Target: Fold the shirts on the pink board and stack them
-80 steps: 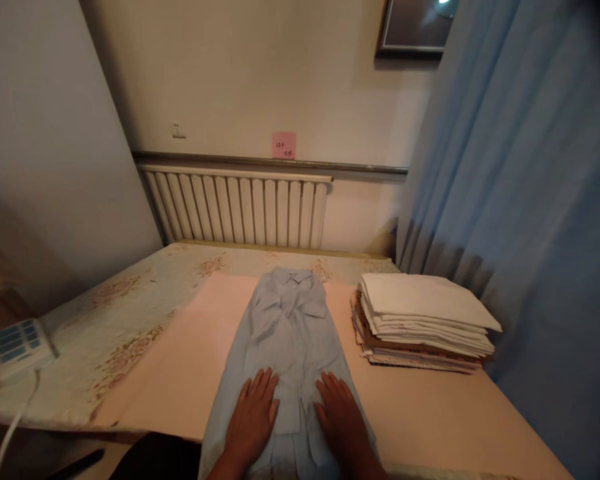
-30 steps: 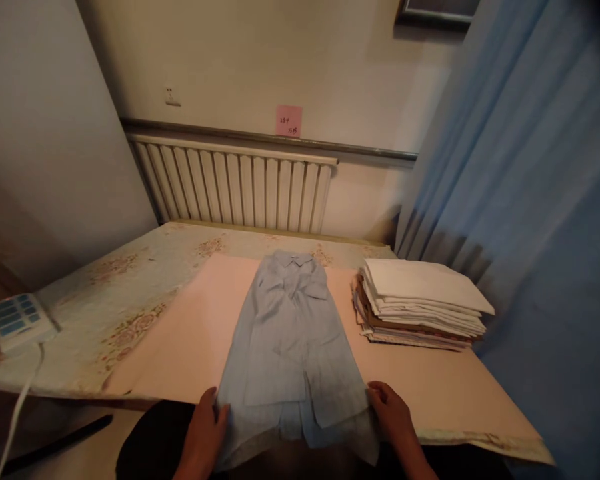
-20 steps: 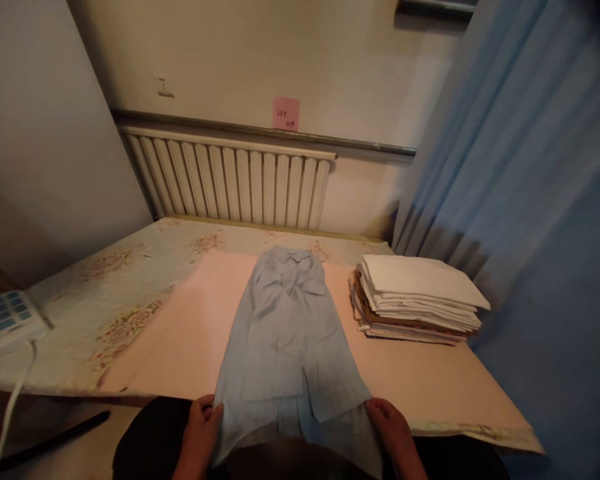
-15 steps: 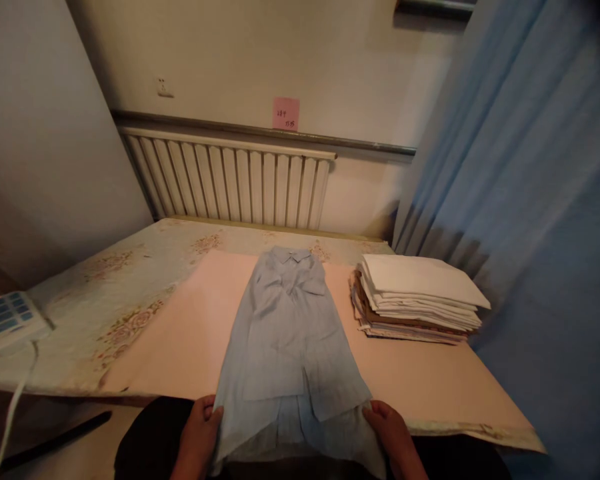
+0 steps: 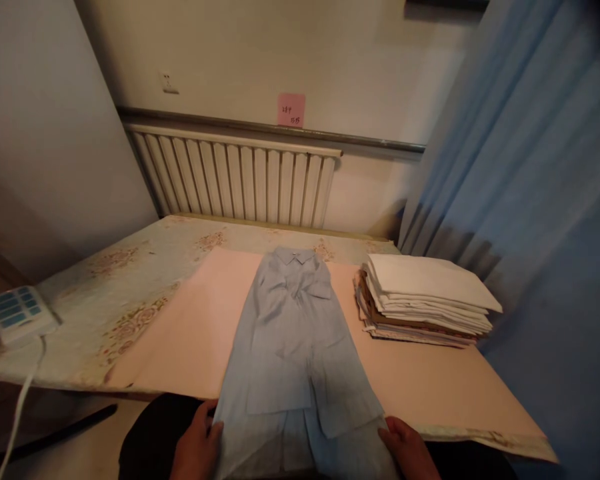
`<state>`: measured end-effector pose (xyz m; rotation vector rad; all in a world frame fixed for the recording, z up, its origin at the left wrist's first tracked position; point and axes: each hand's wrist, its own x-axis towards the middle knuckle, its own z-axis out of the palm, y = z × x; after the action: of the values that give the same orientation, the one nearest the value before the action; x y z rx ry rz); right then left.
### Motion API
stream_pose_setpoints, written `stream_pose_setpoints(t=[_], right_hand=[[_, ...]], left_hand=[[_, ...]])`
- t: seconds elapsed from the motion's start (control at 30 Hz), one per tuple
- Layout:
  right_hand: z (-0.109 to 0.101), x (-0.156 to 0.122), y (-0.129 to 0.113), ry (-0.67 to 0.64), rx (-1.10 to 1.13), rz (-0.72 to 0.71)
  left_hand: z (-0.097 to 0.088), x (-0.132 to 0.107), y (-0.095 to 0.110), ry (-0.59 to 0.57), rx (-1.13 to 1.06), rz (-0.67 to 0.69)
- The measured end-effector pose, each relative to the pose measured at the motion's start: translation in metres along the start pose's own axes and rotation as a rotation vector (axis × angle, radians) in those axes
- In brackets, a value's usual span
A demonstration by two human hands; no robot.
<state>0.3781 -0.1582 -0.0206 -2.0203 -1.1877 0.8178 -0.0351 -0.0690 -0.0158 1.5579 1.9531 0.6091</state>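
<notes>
A light blue collared shirt [image 5: 280,353] lies lengthwise before me, its collar toward the wall and its sleeves laid down over the body. The lower end hangs past the table's front edge toward my lap. My left hand [image 5: 200,440] pinches the shirt's left side near the hem, thumb on top. At the opposite side, my right hand [image 5: 405,443] grips the cloth between thumb and fingers. Both hands are at the near edge of the table. The bottom hem runs out of view.
A stack of folded cloths [image 5: 430,300], white on top, sits at the right on a pink sheet [image 5: 180,333]. A white power strip [image 5: 20,313] with a cord lies on the floral tablecloth [image 5: 115,267]. Behind are a radiator [image 5: 240,173] and a blue curtain [image 5: 480,167].
Both hands have moved slightly down, toward me, with the shirt's lower end, which looks drawn straighter. The whole view has shifted a little.
</notes>
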Motion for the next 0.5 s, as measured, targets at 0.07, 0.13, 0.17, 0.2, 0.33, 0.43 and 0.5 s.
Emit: stream_pose_setpoints(t=[0.07,0.13,0.17,0.2,0.33,0.43,0.5], right_hand=[[-0.004,-0.005,0.000,0.057,-0.083,-0.013],[-0.008,-0.009,-0.002,0.150,-0.156,-0.052],[-0.009,-0.009,-0.003,0.198,-0.179,-0.094],[-0.008,-0.007,-0.005,0.242,-0.194,-0.153],[0.008,0.016,-0.020,0.416,-0.265,-0.443],[0.032,0.040,-0.035,0.434,-0.381,-0.611],[0.048,0.053,-0.043,0.361,-0.477,-0.708]], left_hand=[[0.003,-0.003,-0.006,0.042,0.063,0.094],[0.008,-0.006,-0.010,0.138,0.129,0.250],[0.012,-0.007,-0.010,0.201,0.158,0.331],[0.016,-0.007,-0.008,0.261,0.182,0.406],[0.038,0.000,0.011,0.372,0.240,0.633],[0.055,0.010,0.034,0.319,0.290,0.738],[0.062,0.018,0.048,0.268,0.310,0.774]])
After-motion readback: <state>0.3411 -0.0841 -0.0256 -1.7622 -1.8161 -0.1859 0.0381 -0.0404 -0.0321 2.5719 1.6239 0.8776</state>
